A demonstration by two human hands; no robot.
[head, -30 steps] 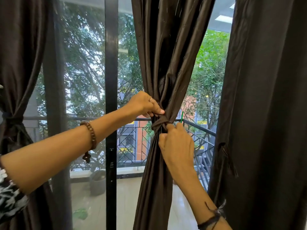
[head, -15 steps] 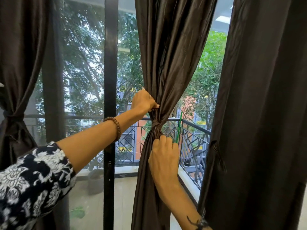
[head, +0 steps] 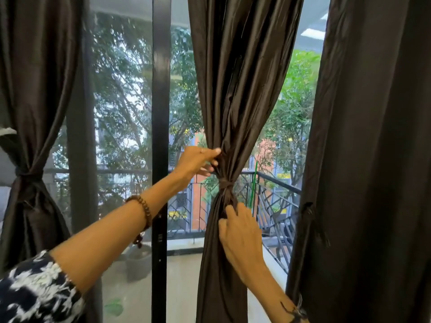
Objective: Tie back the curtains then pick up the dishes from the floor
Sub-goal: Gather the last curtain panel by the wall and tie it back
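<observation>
Our left hand (head: 198,160) pinches the middle curtain (head: 235,89), our right hand (head: 240,231) maybe holds it below the tie (head: 225,184); tugging could loosen it.

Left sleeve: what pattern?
Dark navy with white floral print, sleeve, head view.

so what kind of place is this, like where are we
Probably a room in a home, at a glass balcony door. Dark floor-length curtains hang over the black door frame, and outside is a balcony with a metal railing, trees and buildings beyond.
</observation>
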